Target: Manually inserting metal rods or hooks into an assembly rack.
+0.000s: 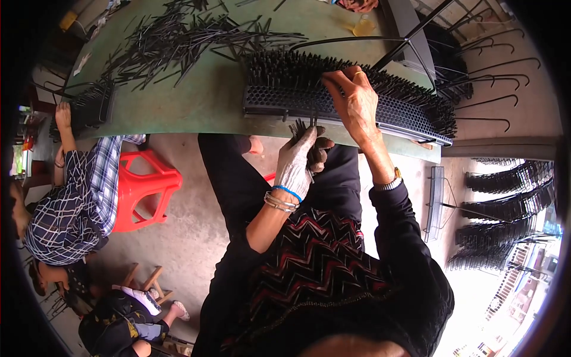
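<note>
A long black perforated rack (333, 107) lies along the table's near edge. Thin black sticks (285, 68) stand upright in its far rows, packed densely, while bare holes show along the near side. My right hand (354, 98) reaches over the rack, thumb and fingers pinched at the border between sticks and bare holes; what is between the fingertips I cannot make out. In front of the rack, my left hand (300, 157), in a worn whitish glove, is closed around a small bundle of black sticks (299, 126) whose ends poke up past the fingers.
Loose black sticks (172, 44) lie heaped on the green table (184, 110). A bent black rod (345, 40) arches over the rack. Black hooks (493, 80) jut out at right. A red stool (146, 187) stands at left, near another person (65, 202) working at a similar rack.
</note>
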Available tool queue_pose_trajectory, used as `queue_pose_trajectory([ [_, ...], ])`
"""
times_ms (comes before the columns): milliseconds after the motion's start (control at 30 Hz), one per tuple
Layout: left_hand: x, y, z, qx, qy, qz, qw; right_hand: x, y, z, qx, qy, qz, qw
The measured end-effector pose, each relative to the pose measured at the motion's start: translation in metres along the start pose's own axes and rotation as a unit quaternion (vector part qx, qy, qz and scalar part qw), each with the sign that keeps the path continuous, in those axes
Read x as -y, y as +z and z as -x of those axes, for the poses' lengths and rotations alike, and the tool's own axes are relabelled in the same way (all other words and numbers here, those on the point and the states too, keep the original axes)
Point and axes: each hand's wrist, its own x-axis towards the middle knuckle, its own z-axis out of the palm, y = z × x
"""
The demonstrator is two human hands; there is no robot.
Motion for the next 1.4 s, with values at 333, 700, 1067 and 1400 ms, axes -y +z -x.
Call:
queue_pose_trajectory([
  [333, 0.004, -0.001, -0.005, 0.000, 0.011, -0.041, 0.999, 0.002, -0.029, 0.017, 0.229, 0.237, -0.358, 0.874],
  [700, 0.002, -0.003, -0.006, 0.064, -0.028, -0.038, 0.997, -0.012, 0.004, 0.003, -0.086, 0.091, -0.139, 0.982],
  [1067, -0.004, 0.005, -0.005, 0.040, -0.029, -0.058, 0.997, 0.001, 0.000, 0.013, 0.007, 0.047, -0.063, 0.997],
  [1400, -0.001, 0.015, -0.011, 0.036, 0.043, -0.098, 0.994, -0.007, -0.035, 0.013, 0.114, 0.271, -0.349, 0.890],
])
